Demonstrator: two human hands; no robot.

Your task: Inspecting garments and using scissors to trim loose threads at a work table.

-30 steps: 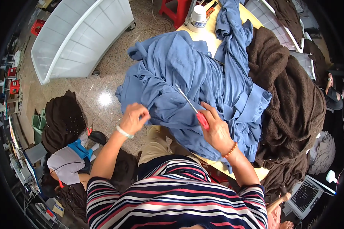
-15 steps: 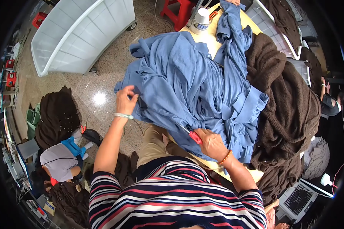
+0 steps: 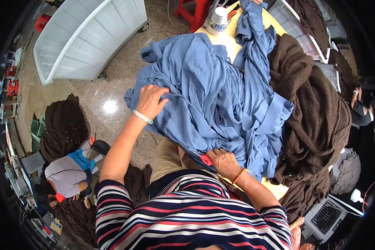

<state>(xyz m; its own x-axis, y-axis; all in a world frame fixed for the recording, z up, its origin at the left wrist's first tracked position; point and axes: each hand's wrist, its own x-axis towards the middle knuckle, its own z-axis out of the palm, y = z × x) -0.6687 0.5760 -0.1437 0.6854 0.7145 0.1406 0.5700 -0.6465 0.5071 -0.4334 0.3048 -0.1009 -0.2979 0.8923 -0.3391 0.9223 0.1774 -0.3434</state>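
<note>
A heap of blue garments [image 3: 200,79] with buttons and cuffs is spread over the pale yellow table [image 3: 227,41] before me. Over the heap's left part is my left hand [image 3: 151,100], fingers apart and curved, with a bracelet at the wrist; whether its fingertips touch the cloth I cannot tell. My right hand [image 3: 224,161] is closed around red-handled thread snips [image 3: 206,159] at the near edge of the heap. The snips' blades are not visible against the cloth. A blue sleeve stretches to the far edge, where another person's fingers [image 3: 257,1] rest on it.
Brown knitwear [image 3: 308,96] is piled right of the blue heap. A white jar [image 3: 218,20] and an orange-handled tool [image 3: 233,13] stand at the table's far end. A wheeled white bin [image 3: 91,39] is far left; a person [image 3: 66,177] bends over brown cloth at lower left.
My left hand has moved right and slightly up over the blue cloth, its fingers now reaching across it. My right hand has shifted slightly left and down with the snips, whose blade no longer shows.
</note>
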